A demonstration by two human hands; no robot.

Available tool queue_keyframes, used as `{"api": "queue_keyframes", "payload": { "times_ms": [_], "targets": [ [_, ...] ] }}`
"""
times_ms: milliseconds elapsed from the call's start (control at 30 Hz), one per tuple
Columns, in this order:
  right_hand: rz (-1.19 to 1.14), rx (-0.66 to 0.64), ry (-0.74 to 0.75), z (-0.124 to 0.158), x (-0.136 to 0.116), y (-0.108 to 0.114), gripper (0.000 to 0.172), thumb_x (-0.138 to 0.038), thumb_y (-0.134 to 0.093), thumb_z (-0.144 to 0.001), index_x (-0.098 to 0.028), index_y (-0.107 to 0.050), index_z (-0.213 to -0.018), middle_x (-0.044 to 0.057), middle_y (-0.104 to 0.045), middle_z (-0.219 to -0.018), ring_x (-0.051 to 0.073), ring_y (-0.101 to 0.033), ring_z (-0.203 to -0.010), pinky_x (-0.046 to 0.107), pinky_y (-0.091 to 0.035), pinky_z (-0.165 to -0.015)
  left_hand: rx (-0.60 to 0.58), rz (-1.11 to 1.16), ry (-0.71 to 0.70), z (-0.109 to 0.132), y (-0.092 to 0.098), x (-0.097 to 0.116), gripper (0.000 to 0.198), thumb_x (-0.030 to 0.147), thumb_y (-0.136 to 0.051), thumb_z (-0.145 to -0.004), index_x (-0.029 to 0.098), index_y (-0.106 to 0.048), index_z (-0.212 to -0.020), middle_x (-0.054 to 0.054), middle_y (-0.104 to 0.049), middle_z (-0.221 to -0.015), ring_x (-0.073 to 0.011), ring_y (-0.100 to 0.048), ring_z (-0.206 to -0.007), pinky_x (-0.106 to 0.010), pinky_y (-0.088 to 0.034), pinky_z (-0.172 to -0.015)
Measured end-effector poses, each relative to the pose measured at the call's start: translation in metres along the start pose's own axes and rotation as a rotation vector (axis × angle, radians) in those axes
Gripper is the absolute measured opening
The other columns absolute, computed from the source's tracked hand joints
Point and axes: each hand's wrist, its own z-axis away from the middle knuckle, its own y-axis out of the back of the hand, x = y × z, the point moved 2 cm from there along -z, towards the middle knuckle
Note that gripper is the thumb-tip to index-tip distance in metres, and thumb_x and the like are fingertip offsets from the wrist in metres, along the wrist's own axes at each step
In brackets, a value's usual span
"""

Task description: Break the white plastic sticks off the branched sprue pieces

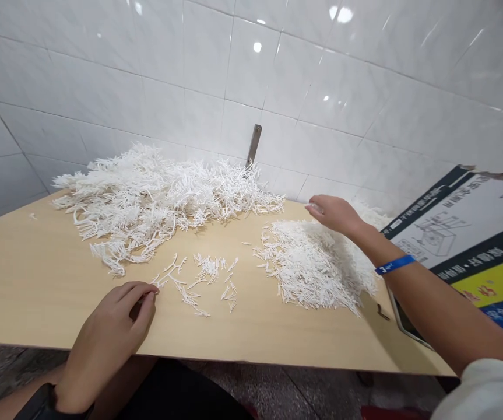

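Broadly, a pale wooden table runs along a white tiled wall, with one printed cardboard box propped at its right end. Two heaps of white plastic bits lie on it: the tangled heap of branched sprigs at the far left, which is the larger, and the loose pile of single sticks to the right. One thin scatter sits in the near middle. As I read it, the sorting stands at this scatter. The left hand rests near, fingers curled, tips down at the scatter's left edge; whether it pinches a sprig I cannot tell. The right hand lies open, palm down, over the loose pile's far edge, holding nothing I can see. Lifting so thin a sprig off flat board calls for a fine fingertip pinch. One blue wristband circles the right wrist.
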Motion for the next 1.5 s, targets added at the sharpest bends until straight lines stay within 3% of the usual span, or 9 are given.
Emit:
{"api": "queue_keyframes", "payload": {
  "times_ms": [133, 267, 400, 600, 767, 933, 1133, 1367, 1500],
  "targets": [
    [0.031, -0.173, -0.022, 0.010, 0.017, -0.026, 0.056, -0.061, -0.057, -0.081, -0.019, -0.067, -0.115, 0.015, -0.067, -0.121, 0.039, -0.059, -0.111, 0.056, -0.043, -0.094, 0.000, -0.004, 0.006, 0.000, 0.000, 0.000, 0.029, 0.042, -0.042, -0.090, 0.023, -0.064, -0.094, -0.006, -0.070, -0.103, -0.0274, -0.063, -0.099, -0.039, -0.048, -0.085],
    [0.057, -0.106, -0.105, 0.014, 0.005, -0.021, 0.079, -0.071, -0.050, -0.081, -0.018, -0.049, -0.139, 0.018, -0.042, -0.149, 0.049, -0.032, -0.136, 0.073, -0.019, -0.106, 0.021, 0.004, -0.005, 0.000, 0.002, 0.003, 0.028, 0.040, -0.042, -0.091, 0.022, -0.063, -0.093, -0.006, -0.070, -0.102, -0.0266, -0.063, -0.098, -0.038, -0.048, -0.086],
    [-0.216, -0.028, 0.044, 0.031, -0.070, -0.018, 0.071, -0.064, -0.036, -0.093, -0.022, -0.034, -0.150, 0.009, -0.030, -0.157, 0.036, -0.026, -0.144, 0.055, -0.022, -0.118, 0.027, 0.001, -0.004, 0.000, 0.002, 0.005, 0.028, 0.041, -0.042, -0.090, 0.023, -0.063, -0.092, -0.007, -0.070, -0.101, -0.0269, -0.064, -0.097, -0.038, -0.048, -0.086],
    [-0.535, -0.372, 0.530, 0.064, -0.189, -0.080, 0.067, -0.059, -0.028, -0.097, -0.025, -0.019, -0.155, 0.000, -0.011, -0.162, 0.024, -0.009, -0.149, 0.042, -0.011, -0.123, 0.057, -0.001, -0.028, -0.001, 0.000, 0.003, 0.027, 0.040, -0.044, -0.090, 0.023, -0.064, -0.092, -0.006, -0.071, -0.100, -0.0262, -0.065, -0.095, -0.036, -0.049, -0.085],
    [-0.577, -0.350, 0.220, 0.032, -0.159, -0.113, 0.083, -0.067, -0.021, -0.094, -0.010, -0.019, -0.154, 0.013, -0.009, -0.162, 0.028, -0.004, -0.149, 0.045, -0.008, -0.122, 0.045, 0.001, -0.036, 0.000, 0.002, 0.005, 0.026, 0.037, -0.043, -0.091, 0.021, -0.064, -0.092, -0.007, -0.070, -0.099, -0.0252, -0.065, -0.093, -0.035, -0.049, -0.084],
    [-0.597, -0.296, 0.108, 0.018, -0.135, -0.107, 0.085, -0.070, -0.016, -0.093, -0.012, -0.012, -0.156, 0.015, -0.010, -0.162, 0.032, -0.004, -0.149, 0.053, -0.009, -0.120, 0.054, 0.011, -0.052, 0.000, 0.003, 0.007, 0.026, 0.035, -0.043, -0.092, 0.020, -0.065, -0.092, -0.008, -0.070, -0.098, -0.0245, -0.065, -0.092, -0.034, -0.049, -0.084],
    [-0.681, -0.304, 0.239, 0.033, -0.170, -0.094, 0.077, -0.069, -0.025, -0.093, -0.025, -0.016, -0.156, 0.005, -0.017, -0.161, 0.025, -0.015, -0.148, 0.045, -0.016, -0.121, 0.042, 0.020, -0.040, 0.000, 0.004, 0.011, 0.025, 0.033, -0.042, -0.093, 0.020, -0.063, -0.093, -0.008, -0.069, -0.099, -0.0242, -0.063, -0.094, -0.035, -0.048, -0.085],
    [-0.716, -0.352, 0.186, 0.031, -0.197, -0.106, 0.088, -0.074, -0.021, -0.090, -0.014, -0.023, -0.154, 0.013, -0.011, -0.161, 0.031, -0.004, -0.149, 0.051, -0.009, -0.121, 0.021, 0.101, 0.005, 0.002, 0.004, 0.009, 0.023, 0.031, -0.043, -0.093, 0.020, -0.062, -0.100, -0.007, -0.070, -0.101, -0.0232, -0.065, -0.094, -0.034, -0.050, -0.084],
    [-0.794, -0.426, 0.360, 0.043, -0.224, -0.096, 0.087, -0.074, -0.029, -0.090, -0.016, -0.022, -0.154, 0.010, -0.016, -0.161, 0.027, -0.012, -0.149, 0.046, -0.014, -0.122, 0.029, 0.186, 0.078, 0.001, 0.006, 0.006, 0.023, 0.032, -0.044, -0.094, 0.020, -0.063, -0.100, -0.007, -0.071, -0.102, -0.0225, -0.066, -0.093, -0.034, -0.051, -0.083]
  ]
}}
